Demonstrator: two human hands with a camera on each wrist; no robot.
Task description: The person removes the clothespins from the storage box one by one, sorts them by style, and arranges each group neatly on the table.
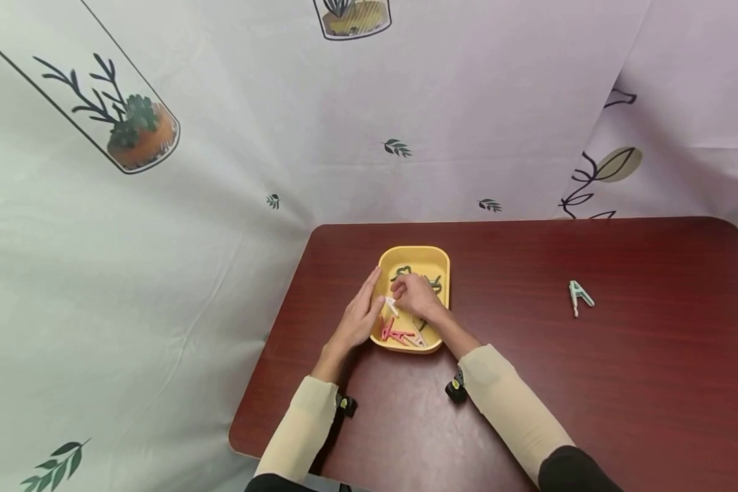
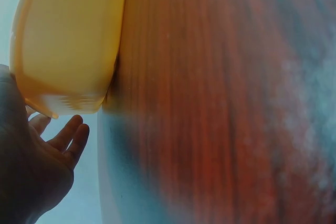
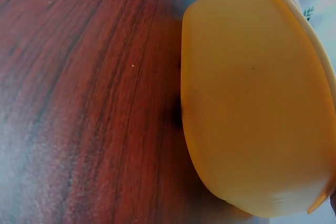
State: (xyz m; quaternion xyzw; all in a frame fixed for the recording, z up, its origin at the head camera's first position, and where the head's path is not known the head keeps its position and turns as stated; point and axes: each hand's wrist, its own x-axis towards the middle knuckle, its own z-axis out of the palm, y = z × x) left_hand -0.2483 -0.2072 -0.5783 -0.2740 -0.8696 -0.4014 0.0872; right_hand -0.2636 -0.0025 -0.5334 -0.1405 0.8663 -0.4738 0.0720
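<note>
Nearest the camera, two cream sleeves reach forward over the bench. The yellow tray stands ahead, between the hands. It appears to be thin, light, smooth plastic, liable to slide; steady it at the rim.

Pink clips lie at its near end. Expect them to be light and stiff, with sprung jaws; take hold across the handle ends.

Left hand: palm inward along the left rim, fingers extended, gripping nothing. Right hand: wrist over the right rim, fingers bent down into the tray beside the white clip; whether they pinch anything cannot be determined.

Dark green pieces occupy the far end. A pale green clip lies on the bench, well apart to the right. Printed cloth hangs beyond.
</note>
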